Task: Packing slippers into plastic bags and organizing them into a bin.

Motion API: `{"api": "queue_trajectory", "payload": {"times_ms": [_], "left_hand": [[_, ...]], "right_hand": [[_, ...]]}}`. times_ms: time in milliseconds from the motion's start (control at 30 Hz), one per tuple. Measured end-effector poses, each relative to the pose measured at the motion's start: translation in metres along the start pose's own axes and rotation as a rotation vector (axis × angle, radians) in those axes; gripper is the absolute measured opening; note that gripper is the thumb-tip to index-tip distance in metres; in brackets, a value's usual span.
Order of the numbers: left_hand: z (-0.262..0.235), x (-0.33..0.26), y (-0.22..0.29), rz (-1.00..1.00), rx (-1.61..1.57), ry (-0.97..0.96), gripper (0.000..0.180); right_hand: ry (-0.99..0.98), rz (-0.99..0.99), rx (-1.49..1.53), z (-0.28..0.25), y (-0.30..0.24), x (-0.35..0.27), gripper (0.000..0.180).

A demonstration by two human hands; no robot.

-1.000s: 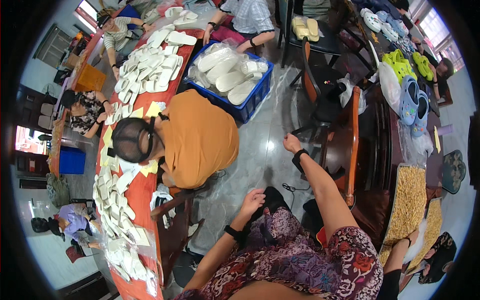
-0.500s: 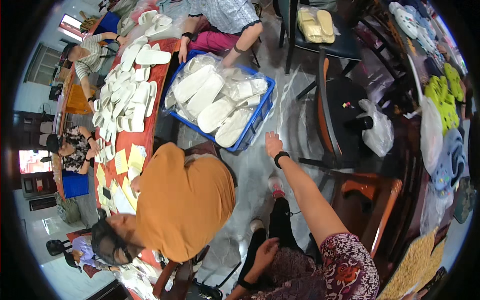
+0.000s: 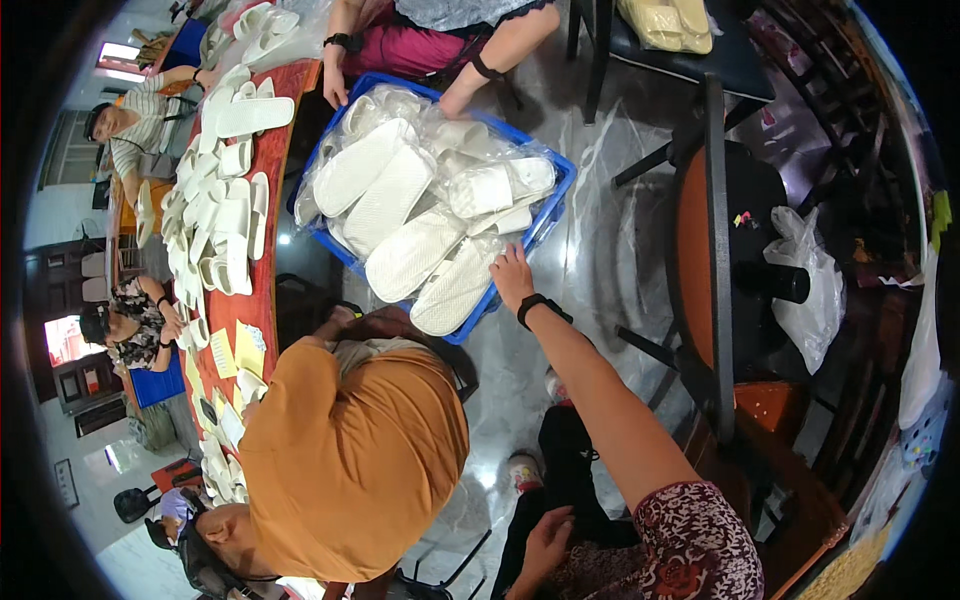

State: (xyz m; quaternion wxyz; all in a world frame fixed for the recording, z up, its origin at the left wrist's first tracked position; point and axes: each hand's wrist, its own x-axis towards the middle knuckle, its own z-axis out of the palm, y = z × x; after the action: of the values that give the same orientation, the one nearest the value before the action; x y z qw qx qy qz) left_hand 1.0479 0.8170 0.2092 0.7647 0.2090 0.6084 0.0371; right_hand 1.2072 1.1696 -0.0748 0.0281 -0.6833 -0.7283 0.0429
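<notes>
So there's one blue bin [image 3: 472, 322] at about 11 o'clock from the middle of the view, loaded with white slippers [image 3: 390, 195] in clear plastic bags. Four big soles facing up are easy to count; the rest is too jumbled for a proper number.

The wearer's two hands: the right hand [image 3: 512, 277] is at the bin's 5 o'clock side, fingers partly bent over the rim by the nearest slipper. Can't tell if it's actually gripping anything. The left hand [image 3: 545, 545] is down toward 6 o'clock, loosely half curled near the lap, nothing visible in it.

Five other people are around. One co-worker [image 3: 425, 50] sits at the bin's 12 o'clock side with two hands at it, one by the rim's 11 o'clock corner, the other near 1. Another in an orange top [image 3: 355, 450] leans over at 7 to 8 o'clock. The other three are way out left, between 8 and 10.

One red table [image 3: 272, 150] runs down the left, piled with loose white slippers, too many to count. Two black-seated chairs [image 3: 745, 195] stand between 1 and 3 o'clock.
</notes>
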Motion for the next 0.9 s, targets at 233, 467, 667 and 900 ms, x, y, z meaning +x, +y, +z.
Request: {"api": "queue_trajectory", "payload": {"times_ms": [233, 467, 667, 900], "left_hand": [[0.0, -0.003, -0.016, 0.076, 0.011, 0.004, 0.032], [-0.005, -0.023, -0.054, 0.157, 0.048, -0.08, 0.031], [-0.025, -0.049, -0.082, 0.077, 0.037, -0.059, 0.031], [-0.07, -0.06, -0.165, 0.144, 0.12, -0.12, 0.034]], "right_hand": [[-0.001, -0.105, -0.048, -0.01, -0.008, -0.029, 0.011], [0.022, -0.061, -0.08, -0.005, 0.003, -0.083, 0.009], [0.001, -0.004, -0.076, -0.002, -0.012, -0.128, 0.01], [-0.172, 0.112, -0.138, -0.004, -0.045, -0.182, 0.018]]}}
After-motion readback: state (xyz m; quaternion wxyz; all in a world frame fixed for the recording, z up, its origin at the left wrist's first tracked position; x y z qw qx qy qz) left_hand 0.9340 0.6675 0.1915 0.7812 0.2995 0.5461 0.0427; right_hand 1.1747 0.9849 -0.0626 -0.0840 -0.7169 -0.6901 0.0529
